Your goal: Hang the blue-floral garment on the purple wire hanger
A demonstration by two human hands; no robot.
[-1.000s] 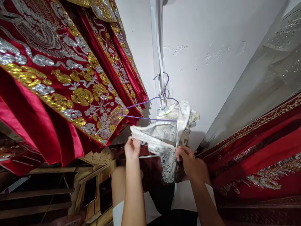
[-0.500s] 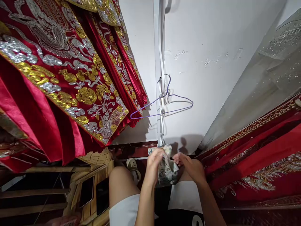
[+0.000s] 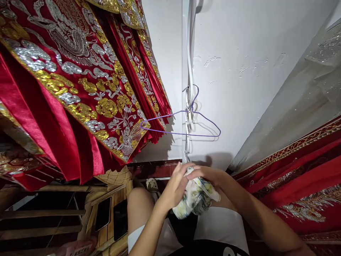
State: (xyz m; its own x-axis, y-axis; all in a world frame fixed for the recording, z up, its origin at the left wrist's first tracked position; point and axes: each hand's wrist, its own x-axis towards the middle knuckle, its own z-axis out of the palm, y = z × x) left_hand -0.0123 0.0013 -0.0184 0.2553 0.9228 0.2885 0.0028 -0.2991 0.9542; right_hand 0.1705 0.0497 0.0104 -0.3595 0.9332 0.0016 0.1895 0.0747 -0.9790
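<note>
Both my hands hold a small white patterned garment (image 3: 194, 199), bunched up in front of my lap. My left hand (image 3: 174, 190) cups its left side with the fingers curled round it. Over its top lies my right hand (image 3: 209, 176), gripping the cloth. A purple wire hanger (image 3: 183, 124) hangs bare from a white strap (image 3: 189, 64) on the white wall just above my hands.
Red robes with gold and silver embroidery (image 3: 80, 89) hang at the left. More red embroidered cloth (image 3: 298, 185) and a clear plastic cover (image 3: 301, 92) are at the right. Wooden furniture (image 3: 106, 213) stands at the lower left. A sandal (image 3: 152, 185) lies on the floor.
The garment came off the hanger, which now hangs bare. My hands drew it down and bunched it together in front of my lap.
</note>
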